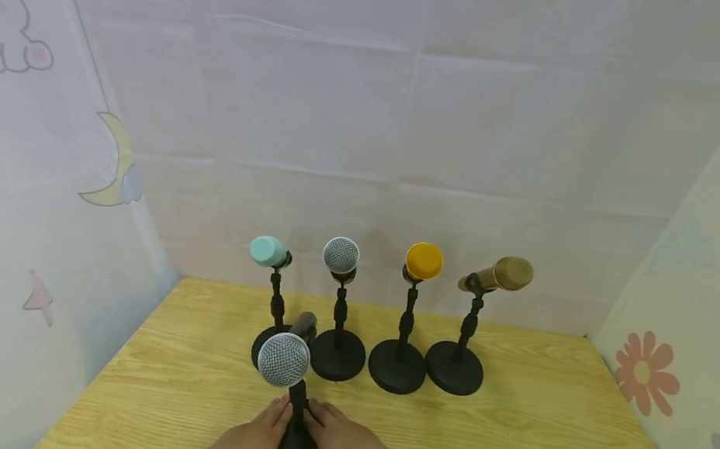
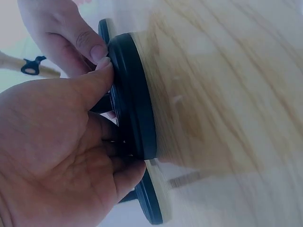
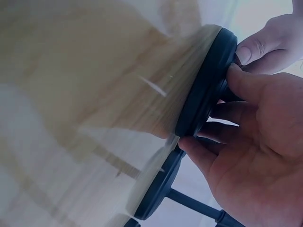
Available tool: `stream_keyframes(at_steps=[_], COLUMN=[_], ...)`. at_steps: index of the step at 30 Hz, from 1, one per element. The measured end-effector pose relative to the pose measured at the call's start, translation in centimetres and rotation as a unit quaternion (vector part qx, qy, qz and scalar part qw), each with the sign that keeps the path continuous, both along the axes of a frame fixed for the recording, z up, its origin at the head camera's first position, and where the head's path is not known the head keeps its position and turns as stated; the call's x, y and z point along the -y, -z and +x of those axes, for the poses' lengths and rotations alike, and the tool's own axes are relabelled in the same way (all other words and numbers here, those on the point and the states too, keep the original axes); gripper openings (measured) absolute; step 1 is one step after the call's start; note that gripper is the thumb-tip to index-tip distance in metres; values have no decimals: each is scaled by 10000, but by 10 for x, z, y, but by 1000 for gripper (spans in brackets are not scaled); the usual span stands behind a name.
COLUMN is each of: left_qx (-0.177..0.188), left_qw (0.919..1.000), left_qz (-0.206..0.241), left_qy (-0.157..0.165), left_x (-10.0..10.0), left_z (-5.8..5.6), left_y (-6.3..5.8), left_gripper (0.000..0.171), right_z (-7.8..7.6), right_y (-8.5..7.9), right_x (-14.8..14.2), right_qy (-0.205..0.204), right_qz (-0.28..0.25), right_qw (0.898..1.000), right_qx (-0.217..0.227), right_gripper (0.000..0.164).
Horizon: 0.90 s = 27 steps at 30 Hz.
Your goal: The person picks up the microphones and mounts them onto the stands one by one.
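Near the table's front edge stands a tabletop microphone stand [image 1: 298,403] carrying a microphone with a silver mesh head [image 1: 284,360] and a dark body. My left hand [image 1: 251,439] grips its round black base [image 2: 135,99] from the left, and my right hand [image 1: 353,447] grips it from the right. In the left wrist view, the thumbs almost meet at one end of the base while the left fingers [image 2: 128,177] bend around its edge. The right wrist view shows the right fingers [image 3: 199,153] likewise along the rim, with the base flat against the tabletop.
Behind, in a row on the wooden table [image 1: 544,442], stand a mint microphone [image 1: 267,251], a silver-headed one [image 1: 341,255], a yellow one [image 1: 425,261] and a gold one [image 1: 512,273], each on a black stand. A pale cloth wall [image 1: 377,117] rises beyond the table's back edge.
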<state>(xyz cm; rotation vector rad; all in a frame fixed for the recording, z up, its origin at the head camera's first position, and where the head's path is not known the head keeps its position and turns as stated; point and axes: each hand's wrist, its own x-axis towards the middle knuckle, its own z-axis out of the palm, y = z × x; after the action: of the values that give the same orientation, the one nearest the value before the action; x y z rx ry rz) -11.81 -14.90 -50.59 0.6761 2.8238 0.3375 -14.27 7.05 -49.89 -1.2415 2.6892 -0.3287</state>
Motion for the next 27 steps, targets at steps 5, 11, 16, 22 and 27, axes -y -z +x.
stream_keyframes(at_steps=[5, 11, 16, 22, 27], left_qx=[108, 185, 335, 429, 592], left_qw=[9998, 9991, 9979, 9969, 9948], left_qz=[77, 236, 337, 441, 506], left_qy=[-146, -304, -442, -493, -651], left_x=[12, 23, 30, 42, 52], left_z=[1, 3, 3, 1, 0], left_y=[1, -4, -5, -3, -2], left_gripper=[84, 82, 83, 85, 85], right_z=[-1, -3, -5, -8, -12], right_y=[0, -2, -3, -5, -2], right_x=[11, 25, 35, 46, 56], right_qy=[-79, -118, -141, -118, -224], right_qz=[24, 64, 184, 221, 282], right_qw=[10000, 9999, 9995, 9990, 9988], right_qx=[36, 101, 207, 361, 338], right_gripper=[61, 60, 60, 61, 60])
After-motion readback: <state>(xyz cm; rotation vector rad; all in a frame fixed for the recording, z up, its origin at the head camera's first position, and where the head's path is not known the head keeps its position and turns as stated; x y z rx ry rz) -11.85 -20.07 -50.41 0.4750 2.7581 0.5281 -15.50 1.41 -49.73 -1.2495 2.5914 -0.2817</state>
